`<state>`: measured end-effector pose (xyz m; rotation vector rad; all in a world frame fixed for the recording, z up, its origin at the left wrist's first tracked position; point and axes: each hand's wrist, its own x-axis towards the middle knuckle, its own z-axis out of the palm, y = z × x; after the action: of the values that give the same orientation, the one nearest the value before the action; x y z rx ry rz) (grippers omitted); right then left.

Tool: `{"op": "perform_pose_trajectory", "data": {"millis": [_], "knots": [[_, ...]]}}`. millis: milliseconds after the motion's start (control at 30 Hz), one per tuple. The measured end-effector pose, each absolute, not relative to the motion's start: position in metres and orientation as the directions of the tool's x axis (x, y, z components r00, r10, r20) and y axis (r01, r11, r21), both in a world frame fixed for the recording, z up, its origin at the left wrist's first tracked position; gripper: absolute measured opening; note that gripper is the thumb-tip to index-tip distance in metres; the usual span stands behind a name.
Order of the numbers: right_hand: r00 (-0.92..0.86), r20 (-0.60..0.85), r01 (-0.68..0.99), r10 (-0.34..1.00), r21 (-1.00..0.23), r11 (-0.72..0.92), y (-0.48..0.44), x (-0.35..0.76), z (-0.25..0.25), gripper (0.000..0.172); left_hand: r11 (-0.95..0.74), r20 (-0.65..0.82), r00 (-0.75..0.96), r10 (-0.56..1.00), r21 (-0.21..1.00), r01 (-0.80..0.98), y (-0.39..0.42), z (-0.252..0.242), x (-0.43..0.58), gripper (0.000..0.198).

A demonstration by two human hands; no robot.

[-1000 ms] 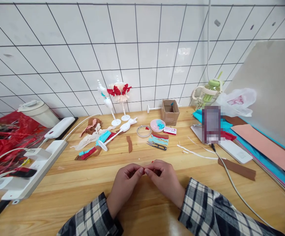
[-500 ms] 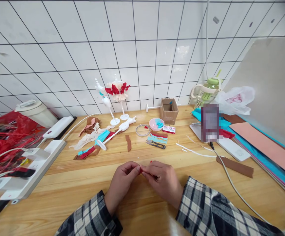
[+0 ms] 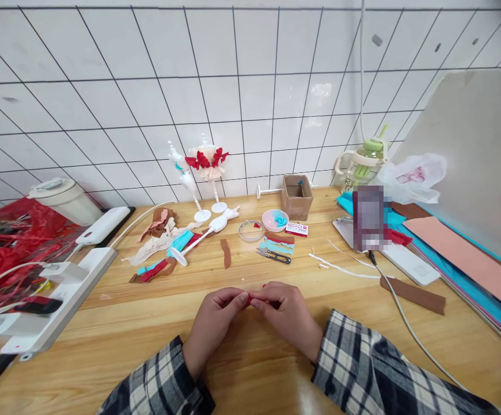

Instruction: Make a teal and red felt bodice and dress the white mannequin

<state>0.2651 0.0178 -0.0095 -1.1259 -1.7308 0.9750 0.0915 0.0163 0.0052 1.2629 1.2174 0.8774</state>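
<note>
Between the fingertips of both hands is a small piece of red crepe paper [image 3: 249,298], mostly covered by the fingers. My left hand [image 3: 219,314] pinches it from the left; my right hand [image 3: 283,308] grips it from the right, thumb and forefinger closed. Beyond the hands lie thread snips [image 3: 276,256] with black handles, on strips of brown, red and blue paper [image 3: 279,244]. A brown paper strip [image 3: 225,253] is to their left. Farther back are a metal ring [image 3: 251,231] and a pink bowl [image 3: 275,221] holding crumpled blue paper.
Small white dress forms [image 3: 189,181] stand by the tiled wall, one dressed in cream and red paper; another lies among paper scraps [image 3: 151,245]. A cardboard box [image 3: 297,199] stands at the back. To the left is a power strip [image 3: 67,305]; to the right, a cable [image 3: 406,325] and paper sheets [image 3: 470,248].
The fingertips have shifted slightly on the red paper, and a little more of it shows between them. Both hands stay in nearly the same place; the view has tipped up slightly.
</note>
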Motion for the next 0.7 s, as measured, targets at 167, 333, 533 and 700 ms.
{"op": "perform_pose_trajectory", "data": {"millis": [167,333,533,700], "knots": [[-0.289,0.268,0.295,0.919,-0.888,0.352,0.016,0.265,-0.013,0.018,0.158,-0.177,0.202,0.963,0.982,0.107,0.016,0.001,0.088,0.023],[-0.25,0.251,0.279,0.935,-0.906,0.318,0.016,0.264,-0.014,0.016,0.141,-0.165,0.226,0.96,0.983,0.119,0.017,0.001,0.087,0.023],[-0.294,0.295,0.309,0.909,-0.871,0.382,0.013,0.265,-0.01,0.018,0.138,-0.159,0.201,0.967,0.984,0.112,0.015,0.0,0.088,0.022],[-0.365,0.317,0.376,0.875,-0.81,0.45,0.009,0.267,-0.004,0.025,0.159,-0.17,0.159,0.973,0.984,0.079,0.016,-0.002,0.089,0.02]]}}
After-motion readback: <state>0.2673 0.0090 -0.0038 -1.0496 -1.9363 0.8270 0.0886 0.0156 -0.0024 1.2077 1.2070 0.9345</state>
